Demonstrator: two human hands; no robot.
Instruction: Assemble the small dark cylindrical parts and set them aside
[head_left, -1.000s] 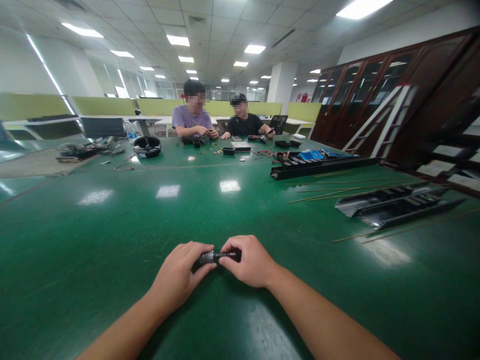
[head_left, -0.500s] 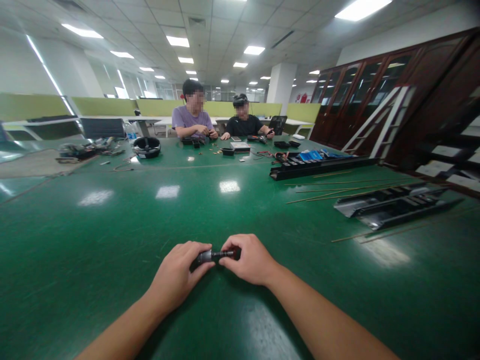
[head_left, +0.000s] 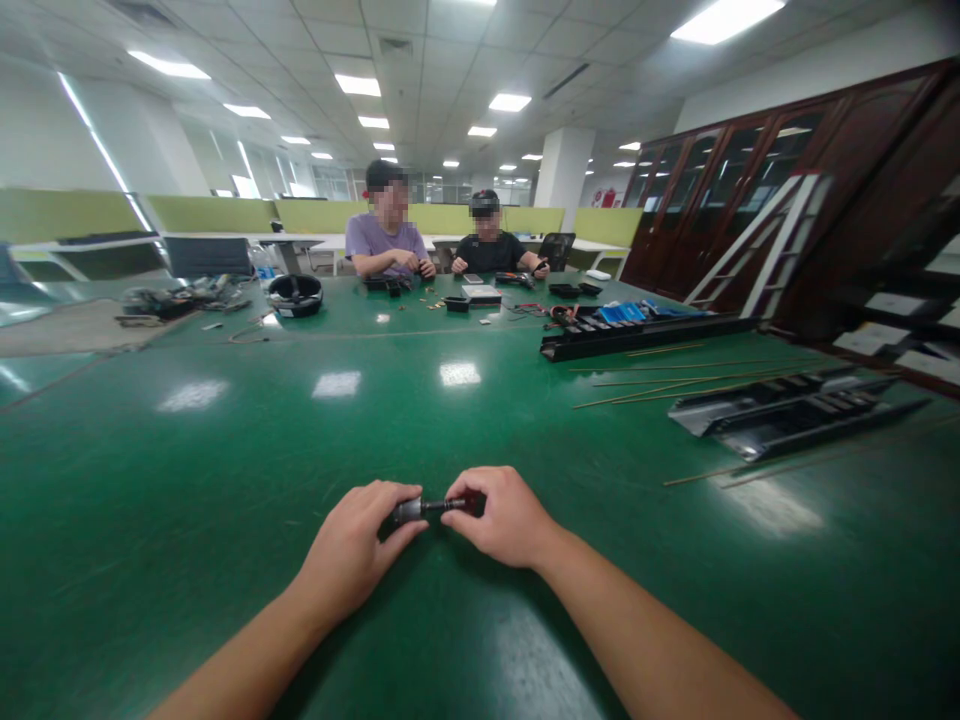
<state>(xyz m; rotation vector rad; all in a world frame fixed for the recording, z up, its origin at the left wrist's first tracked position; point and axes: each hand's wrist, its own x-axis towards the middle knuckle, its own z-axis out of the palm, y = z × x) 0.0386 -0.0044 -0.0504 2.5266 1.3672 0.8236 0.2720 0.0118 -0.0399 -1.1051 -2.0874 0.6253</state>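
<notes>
My left hand [head_left: 358, 540] is closed around a short cylinder [head_left: 409, 511], silver-grey with dark ends, held between thumb and fingers. Opposite it, my right hand [head_left: 504, 515] pinches a dark, slightly reddish piece [head_left: 472, 502] that its fingers partly cover. A thin dark shaft [head_left: 436, 506] bridges the small gap between the two hands, in line with both pieces. Whether the shaft belongs to the left or the right piece, I cannot tell. Both hands are just above or resting on the green tabletop [head_left: 247, 470].
Black metal channels [head_left: 795, 415] and thin rods [head_left: 637, 398] lie to the right. Farther back are another long black channel [head_left: 570, 345], a black headset-like ring [head_left: 295, 295] and small black trays [head_left: 574, 290]. Two people sit across the table; a stepladder [head_left: 784, 240] stands right.
My hands have barely moved; the part showing between them looks thinner now. Across the table, the person in black has shifted a hand slightly.
</notes>
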